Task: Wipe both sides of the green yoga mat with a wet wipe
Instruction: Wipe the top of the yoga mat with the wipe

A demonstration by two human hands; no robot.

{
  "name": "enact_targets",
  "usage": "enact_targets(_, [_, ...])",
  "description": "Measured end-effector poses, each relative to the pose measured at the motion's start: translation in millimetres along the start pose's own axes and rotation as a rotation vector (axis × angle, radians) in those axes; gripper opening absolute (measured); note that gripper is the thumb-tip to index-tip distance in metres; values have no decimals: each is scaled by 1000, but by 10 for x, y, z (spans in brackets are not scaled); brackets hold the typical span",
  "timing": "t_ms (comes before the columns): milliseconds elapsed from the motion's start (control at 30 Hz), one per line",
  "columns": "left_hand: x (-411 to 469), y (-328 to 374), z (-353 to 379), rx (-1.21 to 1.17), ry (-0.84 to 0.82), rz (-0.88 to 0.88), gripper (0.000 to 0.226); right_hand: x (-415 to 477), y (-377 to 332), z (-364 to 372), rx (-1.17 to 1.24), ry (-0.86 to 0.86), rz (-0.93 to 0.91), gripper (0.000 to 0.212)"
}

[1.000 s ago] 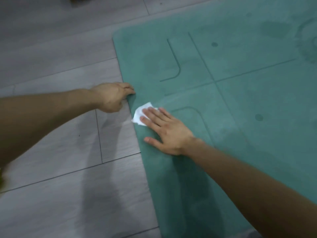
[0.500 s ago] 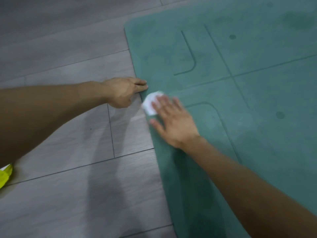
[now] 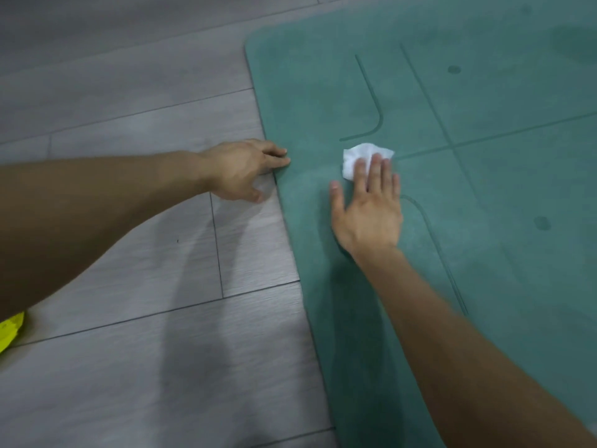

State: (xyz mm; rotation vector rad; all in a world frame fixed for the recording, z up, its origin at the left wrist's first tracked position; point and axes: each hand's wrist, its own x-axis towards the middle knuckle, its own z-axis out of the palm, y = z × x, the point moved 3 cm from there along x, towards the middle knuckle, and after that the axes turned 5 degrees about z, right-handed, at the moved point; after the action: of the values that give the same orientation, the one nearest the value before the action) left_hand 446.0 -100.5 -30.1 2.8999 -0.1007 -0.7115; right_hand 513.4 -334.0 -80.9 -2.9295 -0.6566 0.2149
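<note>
On the grey wood-look plank floor point(image 3: 129, 367), a yellow object point(image 3: 9, 331) pokes in at the lower left edge, mostly cut off and too little shown to identify. Green yoga mat point(image 3: 500, 189) lies flat on the right, with a rounded corner, a matte face, and dark printed lines and dots. White crumpled wet wipe point(image 3: 358, 158) sits on the mat near its left edge. Right hand point(image 3: 368, 211) is palm down, straight fingers spread and pressing the wipe, thumb out to the side. Left hand point(image 3: 239, 169) rests on the floor, fingers loosely extended, tips touching the mat edge and holding nothing.
</note>
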Motion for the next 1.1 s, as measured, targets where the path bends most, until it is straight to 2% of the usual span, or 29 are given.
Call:
enact_targets(33, [9, 13, -53, 1, 2, -4, 92, -70, -161, -10, 11, -19, -128, 81])
enact_targets(100, [23, 52, -130, 17, -13, -12, 93, -305, -518, 94, -30, -98, -516, 79])
enact_targets(133, [25, 70, -144, 26, -32, -21, 94, -365, -579, 112, -49, -110, -624, 76])
enact_targets(167, [20, 91, -145, 31, -47, -32, 96, -328, -547, 99, -46, -77, -621, 73])
enact_targets(233, [1, 125, -115, 43, -63, -49, 100, -103, -274, 1, -9, 29, -334, 71])
enact_targets(267, [-7, 132, -108, 49, -70, -50, 102, -12, -122, -13, -10, 38, -185, 73])
enact_targets(300, [-12, 129, -112, 51, -73, -48, 103, 2, -77, -14, -10, 16, -122, 75])
enact_targets(333, [-11, 133, -129, 54, -72, -46, 103, -56, -142, 6, 4, -16, -163, 78])
enact_targets(433, [-16, 181, -180, 75, -74, -55, 97, -499, -465, 139, -11, -89, -675, 77])
enact_targets(467, [-20, 204, -173, 80, -80, -60, 96, -548, -425, 149, -21, -76, -763, 74])
enact_targets(500, [-29, 226, -153, 87, -90, -66, 97, -496, -325, 125, -12, -27, -737, 71])
enact_targets(533, [-42, 239, -121, 94, -104, -73, 100, -366, -175, 74, 9, 38, -596, 70])
enact_targets(567, [-56, 247, -95, 100, -121, -79, 104, -232, 4, -12, 6, 63, -375, 72])
enact_targets(600, [-67, 251, -80, 105, -136, -86, 107, -172, 133, -38, -10, 45, -203, 75])
enact_targets(633, [-72, 254, -81, 114, -148, -93, 108, -204, 149, -50, -18, 8, -164, 79])
enact_targets(667, [-75, 260, -96, 128, -160, -99, 109, -301, 63, -31, -25, -21, -277, 82])
enact_targets(733, [-70, 283, -134, 157, -189, -107, 109, -628, -130, 51, -81, -104, -674, 83])
enact_targets(767, [-70, 303, -140, 167, -204, -115, 109, -676, -110, 64, -110, -103, -791, 80])
enact_targets(800, [-73, 333, -137, 173, -217, -124, 109, -601, -39, 28, -123, -68, -788, 79])
enact_targets(833, [-86, 371, -122, 180, -226, -133, 109, -437, 69, -25, -118, -6, -647, 80])
enact_targets(900, [-133, 467, -75, 188, -209, -128, 105, -164, 307, -174, -77, 11, -220, 87])
enact_targets(933, [-161, 510, -42, 190, -179, -108, 101, -190, 304, -175, -51, -22, -174, 89])
enact_targets(967, [-191, 550, -11, 188, -140, -77, 97, -317, 208, -150, -30, -58, -297, 89])
enact_targets(1033, [-263, 628, 69, 171, -70, -18, 91, -773, 49, -26, -36, -138, -770, 83])
enact_targets(1067, [-309, 650, 115, 159, -52, -6, 90, -916, 66, 27, -74, -153, -951, 79])
enact_targets(1100, [-350, 663, 170, 149, -47, -1, 89, -912, 134, 39, -97, -131, -1015, 74])
